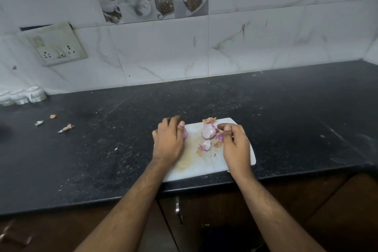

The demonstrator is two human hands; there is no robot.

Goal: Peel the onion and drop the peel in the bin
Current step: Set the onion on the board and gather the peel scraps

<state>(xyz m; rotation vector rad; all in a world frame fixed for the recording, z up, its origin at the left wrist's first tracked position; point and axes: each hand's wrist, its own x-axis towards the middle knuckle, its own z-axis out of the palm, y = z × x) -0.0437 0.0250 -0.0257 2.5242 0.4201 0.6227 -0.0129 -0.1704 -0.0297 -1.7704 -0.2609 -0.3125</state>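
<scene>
A white cutting board [204, 165] lies at the front edge of the black counter. My left hand [168, 139] rests on the board's left side, closed over a pale purple onion [185, 133] that peeks out by the thumb. Purple peel pieces lie mid-board: a large one [208, 131] and a smaller one [205, 145]. A dry brown peel scrap [208, 120] sits at the board's far edge. My right hand [235, 141] is on the board's right side, fingers pinching a purple peel piece [220, 137]. No bin is visible.
Dry peel scraps [65, 128] lie on the counter [102, 149] to the left. White cups [22, 96] stand at the far left by the tiled wall. A switch panel [55, 46] is on the wall. Brown cabinet doors with a handle [178, 208] are below the counter.
</scene>
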